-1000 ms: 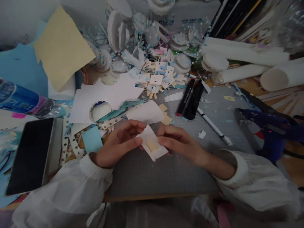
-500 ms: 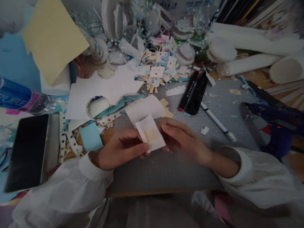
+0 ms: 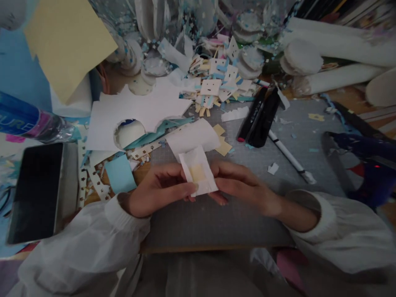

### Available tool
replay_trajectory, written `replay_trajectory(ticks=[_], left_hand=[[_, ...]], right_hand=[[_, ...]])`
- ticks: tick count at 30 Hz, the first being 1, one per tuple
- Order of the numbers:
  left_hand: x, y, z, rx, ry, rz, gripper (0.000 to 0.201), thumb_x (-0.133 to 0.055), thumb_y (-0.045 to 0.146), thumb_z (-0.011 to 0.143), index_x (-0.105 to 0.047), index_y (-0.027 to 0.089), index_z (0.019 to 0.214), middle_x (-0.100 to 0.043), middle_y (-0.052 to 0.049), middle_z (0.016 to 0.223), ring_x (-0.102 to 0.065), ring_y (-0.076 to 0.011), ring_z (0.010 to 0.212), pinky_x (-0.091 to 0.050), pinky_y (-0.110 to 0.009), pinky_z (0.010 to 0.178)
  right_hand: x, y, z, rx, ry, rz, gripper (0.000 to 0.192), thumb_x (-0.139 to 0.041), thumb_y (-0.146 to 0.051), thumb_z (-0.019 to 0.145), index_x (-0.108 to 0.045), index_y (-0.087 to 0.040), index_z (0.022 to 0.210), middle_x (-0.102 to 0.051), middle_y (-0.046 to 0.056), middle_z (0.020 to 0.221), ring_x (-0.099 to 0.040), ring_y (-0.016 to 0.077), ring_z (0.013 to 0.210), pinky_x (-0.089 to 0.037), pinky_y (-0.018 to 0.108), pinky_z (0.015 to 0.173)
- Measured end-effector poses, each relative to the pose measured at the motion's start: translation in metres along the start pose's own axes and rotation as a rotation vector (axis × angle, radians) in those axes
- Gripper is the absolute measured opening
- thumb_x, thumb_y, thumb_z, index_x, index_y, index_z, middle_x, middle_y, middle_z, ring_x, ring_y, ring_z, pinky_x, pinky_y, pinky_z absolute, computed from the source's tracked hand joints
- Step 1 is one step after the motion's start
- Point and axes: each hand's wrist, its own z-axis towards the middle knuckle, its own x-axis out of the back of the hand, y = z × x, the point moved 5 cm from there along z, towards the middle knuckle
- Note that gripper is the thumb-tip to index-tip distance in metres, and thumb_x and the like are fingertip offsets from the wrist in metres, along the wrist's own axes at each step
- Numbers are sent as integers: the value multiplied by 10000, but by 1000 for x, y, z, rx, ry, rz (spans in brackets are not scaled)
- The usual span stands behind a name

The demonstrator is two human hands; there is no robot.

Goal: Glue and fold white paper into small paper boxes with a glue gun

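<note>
A small white piece of paper with a pale yellow square on it is held up between both hands, above the front of the grey cutting mat. My left hand pinches its lower left side, thumb on top near the yellow square, fingers behind. My right hand is closed at its right edge, the thumb against the lower right corner; its other fingers are partly hidden behind. Just beyond lies a curled white paper sheet, with yellow paper cutouts beside it.
Black markers and a white pen lie on the mat. A blue glue gun with a red light is at right. Behind sits a pile of small paper figures. At left are a phone, a bottle and blue sticky notes.
My right thumb has come down onto the paper's right edge. The paper is turned slightly more upright. The whole view has shifted a little.
</note>
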Motion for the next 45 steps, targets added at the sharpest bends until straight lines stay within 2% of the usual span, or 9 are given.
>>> replay_trajectory(ticks=[6,10,16,25,31,34,37,40,45], left_hand=[[-1,0,1,16,-3,5,64,-676,144,809,-738,151,824,-685,-7,634,-591,-62,556,-502,-123,549],[0,-2,1,24,24,26,63,-675,138,805,-738,140,800,-685,-14,631,-585,-64,540,-502,-131,535],[-2,1,1,28,45,64,74,-670,113,801,-740,132,787,-687,-19,623,-590,-69,542,-497,-127,521],[-2,1,2,48,55,-8,69,-682,125,801,-741,150,776,-696,-2,623,-607,-59,547,-509,-107,526],[-2,3,3,31,63,8,75,-684,109,793,-744,151,779,-706,-7,622,-615,-64,540,-506,-106,514],[-2,3,2,19,64,26,78,-684,110,792,-743,158,773,-700,-4,606,-610,-68,522,-508,-114,505],[-1,3,2,6,59,40,68,-690,117,788,-740,157,763,-695,-8,601,-611,-76,519,-521,-130,512],[-1,4,2,8,48,47,52,-696,131,784,-744,151,783,-695,-19,615,-613,-86,522,-524,-144,505],[-2,5,2,5,40,51,75,-695,117,779,-747,169,794,-700,-5,635,-618,-82,528,-528,-141,513]], right_hand=[[-4,-2,1,4,-16,-64,173,-425,-260,961,-534,-155,876,-558,7,791,-438,62,598,-370,206,534],[-6,0,1,5,22,-120,202,-390,-234,972,-536,-158,855,-530,-8,756,-441,67,616,-384,200,555],[-8,1,-1,50,54,-187,254,-366,-260,989,-590,-163,921,-530,-17,754,-444,67,599,-391,196,544],[-10,4,-3,18,126,-365,306,-309,-279,1005,-568,-164,889,-490,-35,664,-442,63,563,-373,196,528],[-4,6,-5,-44,192,-315,344,-297,-326,1009,-525,-172,803,-492,-31,647,-433,68,549,-368,202,515],[2,2,-5,-8,240,-240,351,-307,-347,1004,-476,-185,742,-468,-34,620,-417,76,529,-357,215,498],[1,-4,-5,63,188,-189,258,-412,-377,967,-454,-198,787,-454,-36,639,-401,86,542,-343,227,495],[-3,-5,-6,40,133,-184,179,-502,-357,927,-448,-208,845,-458,-35,663,-404,92,554,-336,227,485],[-3,-7,-7,13,181,-218,169,-447,-269,949,-447,-208,791,-429,-43,636,-381,85,548,-313,224,480]])
